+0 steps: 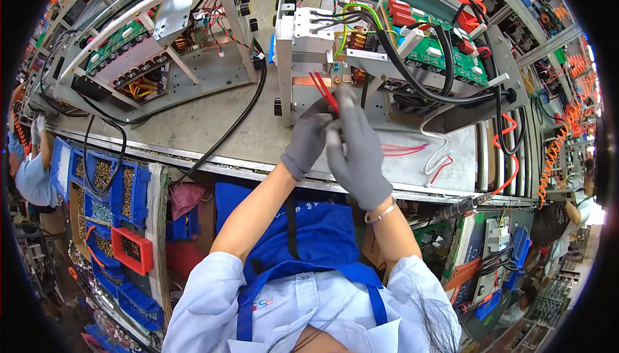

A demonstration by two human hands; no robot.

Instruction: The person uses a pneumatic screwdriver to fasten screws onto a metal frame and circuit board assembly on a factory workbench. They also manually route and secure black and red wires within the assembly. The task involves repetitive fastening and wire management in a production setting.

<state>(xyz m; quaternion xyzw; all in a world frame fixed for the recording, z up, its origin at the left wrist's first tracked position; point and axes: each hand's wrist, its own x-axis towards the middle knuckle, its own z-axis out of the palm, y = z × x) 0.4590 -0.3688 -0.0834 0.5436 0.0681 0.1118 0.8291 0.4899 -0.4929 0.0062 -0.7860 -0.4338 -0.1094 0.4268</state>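
Both my hands wear grey gloves and meet in front of the open machine chassis on the bench. A small bundle of red wires sticks up between them. My left hand has its fingers closed round the lower part of the bundle. Beside it, my right hand is bent against the same wires, with its thumb near the left fingertips; part of its grip is hidden. Thin red wires lie on the bench to the right of my right hand. Behind the hands is a white breaker block with black cables.
A second open chassis stands at left, with a black cable trailing over the bench edge. Blue bins of screws and a red bin sit below left. A power screwdriver lies at right on a coiled red hose. Other people work at both sides.
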